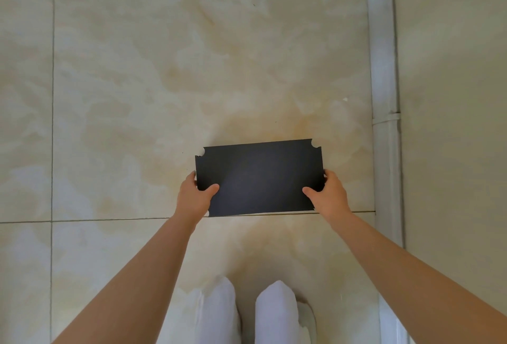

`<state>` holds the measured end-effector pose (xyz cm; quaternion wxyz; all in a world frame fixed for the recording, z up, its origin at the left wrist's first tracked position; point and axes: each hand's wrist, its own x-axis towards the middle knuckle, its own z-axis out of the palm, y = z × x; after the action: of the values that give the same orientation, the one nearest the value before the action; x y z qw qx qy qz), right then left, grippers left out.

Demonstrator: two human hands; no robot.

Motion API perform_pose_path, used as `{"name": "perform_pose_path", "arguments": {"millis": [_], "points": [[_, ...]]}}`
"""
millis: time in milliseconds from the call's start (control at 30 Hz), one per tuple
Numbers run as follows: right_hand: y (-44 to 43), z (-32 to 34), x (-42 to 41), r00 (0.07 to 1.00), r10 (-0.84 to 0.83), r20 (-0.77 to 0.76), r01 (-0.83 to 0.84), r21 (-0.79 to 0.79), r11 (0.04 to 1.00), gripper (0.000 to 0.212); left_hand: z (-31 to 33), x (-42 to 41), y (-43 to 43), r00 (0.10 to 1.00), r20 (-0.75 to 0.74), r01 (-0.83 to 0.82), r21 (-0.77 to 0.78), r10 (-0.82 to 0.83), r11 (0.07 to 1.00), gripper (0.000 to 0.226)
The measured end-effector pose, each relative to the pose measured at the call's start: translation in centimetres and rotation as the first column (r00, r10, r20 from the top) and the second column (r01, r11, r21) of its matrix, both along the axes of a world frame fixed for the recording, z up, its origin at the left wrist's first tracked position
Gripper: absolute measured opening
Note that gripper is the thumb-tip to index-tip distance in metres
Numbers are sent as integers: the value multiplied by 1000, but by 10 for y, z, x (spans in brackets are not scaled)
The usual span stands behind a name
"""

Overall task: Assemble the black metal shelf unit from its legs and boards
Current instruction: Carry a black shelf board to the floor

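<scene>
I hold a black board out in front of me with both arms stretched forward, seen from above. The board is a flat, matte rectangle, wider than it is deep, with a small curved notch cut out of each corner I can see. Its surface is plain and dark, with a faint sheen near the middle. My left hand grips the left short edge, thumb lying on top and fingers curled around the side. My right hand grips the right short edge the same way, thumb on top. The hands are well apart, one at each end. I cannot tell whether the board rests on the floor or is lifted above it. Under it are pale cream marbled floor tiles. A white strip runs along the floor to the right. Near me, my two legs in white trousers show below.
</scene>
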<state>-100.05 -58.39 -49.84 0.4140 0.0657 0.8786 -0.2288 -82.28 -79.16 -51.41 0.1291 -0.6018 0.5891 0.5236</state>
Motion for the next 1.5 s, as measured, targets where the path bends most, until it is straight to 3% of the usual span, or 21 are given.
{"name": "perform_pose_path", "arguments": {"millis": [100, 167, 267, 500, 867, 1167, 1300, 1500], "points": [[-1, 21, 6, 1000, 14, 4, -14, 100, 995, 66, 19, -1, 1, 984, 151, 101, -59, -91, 993, 79], [-2, 43, 13, 1000, 13, 22, -16, 110, 994, 59, 40, 1, 3, 974, 193, 135, -95, -115, 986, 80], [-1, 87, 25, 997, 63, 47, -67, 82, 994, 44, 86, 3, 6, 958, 212, 218, -97, -193, 971, 75], [2, 238, 37, 963, 263, 56, -265, 32, 964, 49, 241, -1, 22, 826, 222, 553, -143, -518, 821, 47], [5, 503, 45, 869, 485, -100, -492, -73, 867, 41, 500, 16, 72, 818, 211, 575, -300, -535, 761, 42], [59, 671, 89, 846, 425, -323, -471, -79, 878, 43, 658, 43, 112, 739, 260, 650, -521, -622, 554, 33], [83, 712, 115, 799, 479, -364, -515, -2, 857, 42, 699, 51, 136, 569, 385, 779, -537, -727, 324, 27], [109, 737, 165, 850, 392, -352, -405, 41, 914, 41, 725, 74, 157, 402, 347, 821, -546, -848, 166, 28]]}}
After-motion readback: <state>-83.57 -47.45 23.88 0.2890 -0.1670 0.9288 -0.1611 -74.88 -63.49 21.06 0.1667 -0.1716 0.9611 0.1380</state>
